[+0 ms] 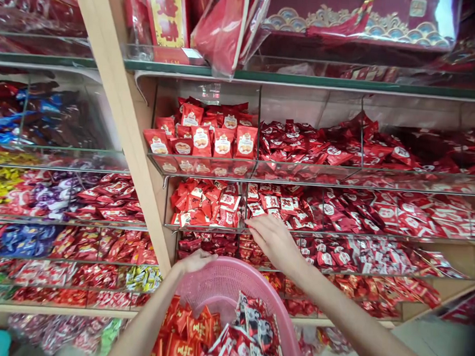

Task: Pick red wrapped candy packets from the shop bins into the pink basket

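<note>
My left hand (195,262) grips the far rim of a pink plastic basket (224,283), fingers curled over its edge. The basket holds red and orange sweet packets (197,330) and dark red-and-white ones (253,333). My right hand (274,241) reaches forward over the basket to the glass bins. Its fingers lie stretched out at the front edge of a bin of red wrapped sweets (276,206). I see nothing held in it.
Tiered glass shelves (203,228) full of red wrapped sweets fill the view. A slanted wooden post (125,119) divides them from bins of blue, yellow and purple sweets (41,194) on the left. Red gift boxes (349,19) sit on top.
</note>
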Demonstrator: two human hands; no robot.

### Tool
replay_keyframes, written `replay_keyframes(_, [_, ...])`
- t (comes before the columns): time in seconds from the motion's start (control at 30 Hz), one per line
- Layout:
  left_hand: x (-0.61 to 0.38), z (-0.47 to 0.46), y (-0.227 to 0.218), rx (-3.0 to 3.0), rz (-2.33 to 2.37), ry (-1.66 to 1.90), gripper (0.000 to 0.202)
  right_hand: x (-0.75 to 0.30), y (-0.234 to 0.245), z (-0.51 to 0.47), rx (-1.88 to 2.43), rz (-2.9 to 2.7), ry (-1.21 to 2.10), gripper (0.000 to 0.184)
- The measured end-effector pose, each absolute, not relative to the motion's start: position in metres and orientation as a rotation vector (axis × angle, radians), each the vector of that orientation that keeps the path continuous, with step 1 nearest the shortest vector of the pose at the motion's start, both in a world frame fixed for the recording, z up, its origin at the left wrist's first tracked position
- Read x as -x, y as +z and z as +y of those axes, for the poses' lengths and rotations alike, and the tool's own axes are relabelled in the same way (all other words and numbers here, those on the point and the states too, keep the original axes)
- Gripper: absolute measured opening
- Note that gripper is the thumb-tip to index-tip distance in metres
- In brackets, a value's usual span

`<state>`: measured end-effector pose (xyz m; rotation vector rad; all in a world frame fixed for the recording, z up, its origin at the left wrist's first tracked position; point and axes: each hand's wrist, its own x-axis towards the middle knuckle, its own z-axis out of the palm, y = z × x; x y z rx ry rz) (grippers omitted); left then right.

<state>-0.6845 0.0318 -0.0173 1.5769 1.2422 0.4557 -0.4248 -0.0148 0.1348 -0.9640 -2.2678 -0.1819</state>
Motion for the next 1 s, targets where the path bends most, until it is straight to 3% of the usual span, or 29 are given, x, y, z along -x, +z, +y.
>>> replay_keyframes(0.17, [0.688, 0.032, -0.026, -1.575, 1.209, 0.483, 0.064, 0.466, 0.165, 0.029, 0.955, -2.562, -0.85, 0.013])
replay_keyframes(0.33, [0.689, 0.032, -0.032, -1.556, 1.201, 0.502, 0.064, 0.479, 0.171, 0.048, 0.893, -2.724, -1.027, 0.018])
replay_keyframes(0.77, [0.69, 0.034, -0.038, -1.554, 1.181, 0.527, 0.063, 0.464, 0.188, 0.054, 0.769, -2.726, -1.035, 0.024])
replay_keyframes(0.9, [0.69, 0.034, -0.039, -1.563, 1.184, 0.532, 0.062, 0.456, 0.195, 0.048, 0.788, -2.693, -0.91, 0.023])
replay_keyframes(1.0, [0.69, 0.034, -0.038, -1.575, 1.185, 0.536, 0.061, 0.448, 0.186, 0.04, 0.722, -2.572, -0.614, 0.024])
